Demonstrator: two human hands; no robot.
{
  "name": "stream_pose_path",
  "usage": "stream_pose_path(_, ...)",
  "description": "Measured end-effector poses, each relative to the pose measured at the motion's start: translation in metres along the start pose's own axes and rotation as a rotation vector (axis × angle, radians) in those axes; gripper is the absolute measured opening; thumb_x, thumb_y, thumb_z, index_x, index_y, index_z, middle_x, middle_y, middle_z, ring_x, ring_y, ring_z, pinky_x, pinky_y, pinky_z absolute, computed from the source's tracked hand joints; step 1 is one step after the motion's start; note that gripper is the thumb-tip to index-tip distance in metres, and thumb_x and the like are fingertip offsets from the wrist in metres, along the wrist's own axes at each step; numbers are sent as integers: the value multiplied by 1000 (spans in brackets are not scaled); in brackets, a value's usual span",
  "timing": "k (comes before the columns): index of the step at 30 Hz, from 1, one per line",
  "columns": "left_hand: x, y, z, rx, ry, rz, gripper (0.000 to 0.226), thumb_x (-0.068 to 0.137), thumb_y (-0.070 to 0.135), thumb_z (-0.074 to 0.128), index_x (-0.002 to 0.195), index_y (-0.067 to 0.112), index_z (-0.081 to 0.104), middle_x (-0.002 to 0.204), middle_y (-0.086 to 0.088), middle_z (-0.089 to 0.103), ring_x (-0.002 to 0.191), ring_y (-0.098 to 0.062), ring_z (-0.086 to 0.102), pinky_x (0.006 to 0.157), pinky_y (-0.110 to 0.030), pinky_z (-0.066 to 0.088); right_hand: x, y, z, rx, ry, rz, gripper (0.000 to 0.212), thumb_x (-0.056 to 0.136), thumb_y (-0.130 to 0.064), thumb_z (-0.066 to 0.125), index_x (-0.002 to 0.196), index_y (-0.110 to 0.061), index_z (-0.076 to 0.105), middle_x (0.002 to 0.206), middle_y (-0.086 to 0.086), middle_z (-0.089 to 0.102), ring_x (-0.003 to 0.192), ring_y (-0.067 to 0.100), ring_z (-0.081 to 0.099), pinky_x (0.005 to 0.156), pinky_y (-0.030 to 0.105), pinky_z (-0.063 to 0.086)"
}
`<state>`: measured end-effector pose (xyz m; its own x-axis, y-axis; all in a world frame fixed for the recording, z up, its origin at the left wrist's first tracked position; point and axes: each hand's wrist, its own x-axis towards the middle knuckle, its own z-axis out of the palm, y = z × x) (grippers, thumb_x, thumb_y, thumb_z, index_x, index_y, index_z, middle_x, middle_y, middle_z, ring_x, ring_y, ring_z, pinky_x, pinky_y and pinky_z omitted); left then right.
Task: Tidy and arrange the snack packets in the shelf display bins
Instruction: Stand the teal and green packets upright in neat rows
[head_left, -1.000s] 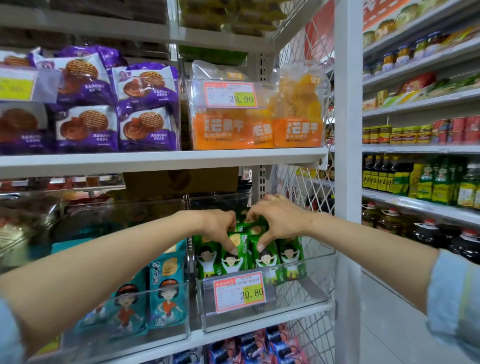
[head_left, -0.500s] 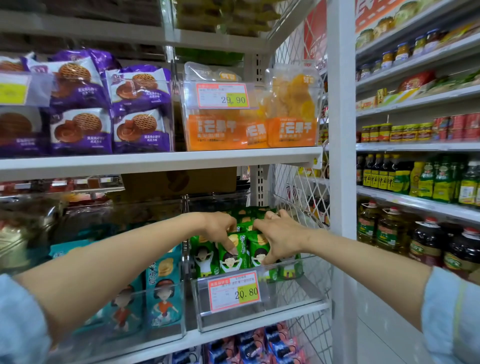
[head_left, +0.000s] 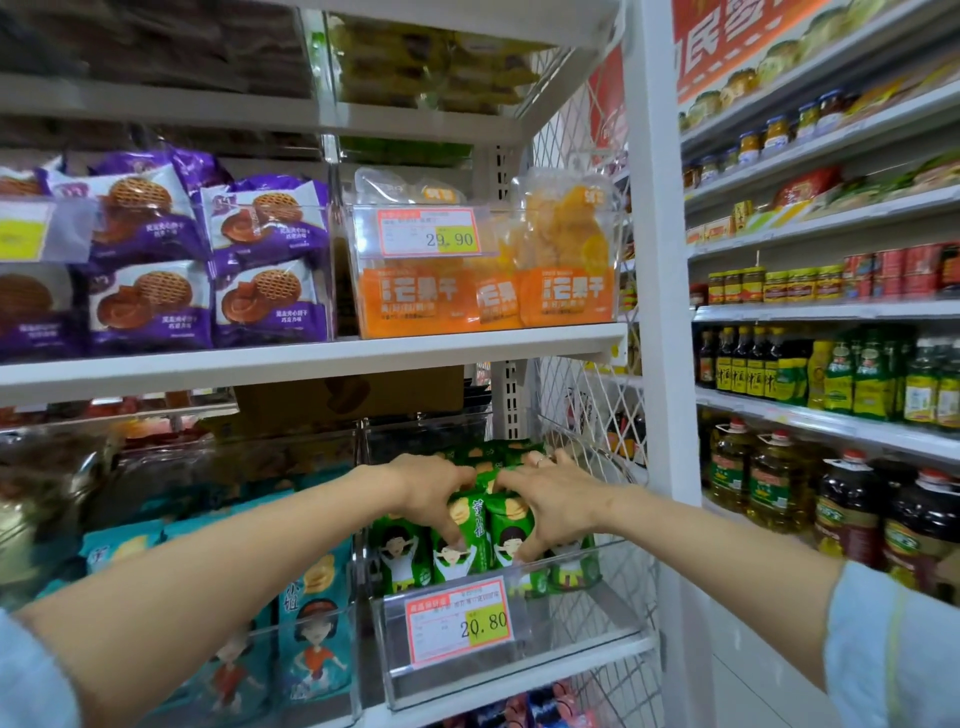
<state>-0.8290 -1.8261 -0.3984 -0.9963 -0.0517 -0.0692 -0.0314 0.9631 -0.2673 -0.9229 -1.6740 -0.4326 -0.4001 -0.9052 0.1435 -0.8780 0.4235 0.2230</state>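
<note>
Nearest me, the clear plastic display bin (head_left: 597, 618) with a red-and-yellow price tag (head_left: 460, 621) sits at the right end of the lower shelf, just beside some teal cartoon-printed packets (head_left: 311, 623). Inside it the glossy green snack packets (head_left: 400, 551) stand upright, and my left hand (head_left: 431, 493) and right hand (head_left: 556, 499) meet over their tops, fingers curled behind and thumbs on the fronts, gripping the middle packets. On the shelf above stand orange dried-fruit pouches (head_left: 566, 291), with purple biscuit packets (head_left: 270, 306) to their left.
</note>
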Motion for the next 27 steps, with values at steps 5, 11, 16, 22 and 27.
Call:
stream_pose_path(5,0,-1,1,68,-14,-18,83,79,58,62,145,23,25,138,-6,43,124,-24,42,91,-34,39,0,1,3,25,3,19,81,73,-58,67,137,-24,31,138,2,45,124,23,34,103,43,21)
stream_pose_path(11,-11,-2,-4,34,28,-36,81,75,61,64,138,19,33,139,-5,40,125,-23,41,94,-36,39,-6,2,-1,40,17,39,81,73,-60,67,138,-27,33,138,3,43,127,23,31,105,42,21)
stream_pose_path(16,-50,-16,-10,-57,211,14,67,78,59,61,132,23,41,130,2,46,119,-16,44,95,-31,40,-30,5,-19,339,112,34,70,76,-60,64,135,-33,39,138,-3,44,122,15,34,100,33,31)
stream_pose_path(22,-133,-28,13,-263,521,77,64,68,84,37,117,42,41,120,20,42,113,3,40,97,-21,36,-77,-35,-36,550,201,-84,52,80,-53,63,128,-40,47,124,-23,46,117,-3,38,103,25,31)
stream_pose_path(27,-178,-23,61,-386,622,23,52,69,85,37,104,48,41,111,31,38,108,6,43,93,-14,36,-89,-81,-12,361,287,-121,56,81,-56,58,133,-37,45,123,-21,47,115,0,39,94,22,28)
